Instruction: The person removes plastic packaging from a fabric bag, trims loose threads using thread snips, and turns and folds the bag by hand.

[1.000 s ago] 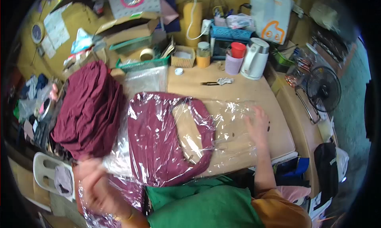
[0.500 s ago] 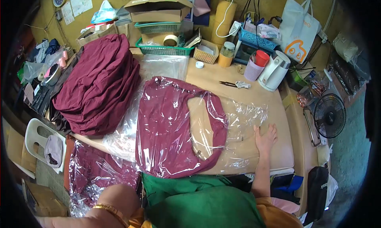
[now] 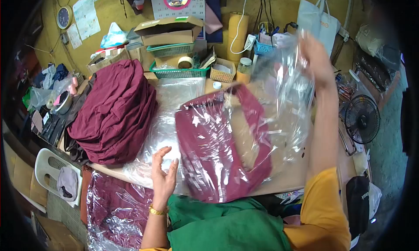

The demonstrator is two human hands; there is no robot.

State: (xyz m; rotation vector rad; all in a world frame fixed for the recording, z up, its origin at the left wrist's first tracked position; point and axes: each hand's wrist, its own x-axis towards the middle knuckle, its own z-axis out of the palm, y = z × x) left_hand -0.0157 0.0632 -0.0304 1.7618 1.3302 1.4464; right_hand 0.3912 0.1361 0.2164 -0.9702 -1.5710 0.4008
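Note:
A maroon cloth item with a wide loop lies at the table's front, inside a clear plastic bag. My right hand, smeared by motion, is raised at the far right and closed on the end of the plastic bag, which stretches up from the cloth. Just left of the maroon cloth is my left hand, its fingers apart and nothing in it. More clear plastic lies flat beyond that hand.
A tall heap of maroon cloth stands on the left. Green baskets, a wicker basket and a jar line the back. Plastic-wrapped maroon cloth lies below the table's left edge. A fan stands right.
My right hand has risen from the tabletop, pulling the plastic bag's end upward. The wrapped maroon cloth has shifted right and tilted. My left hand has come up beside it.

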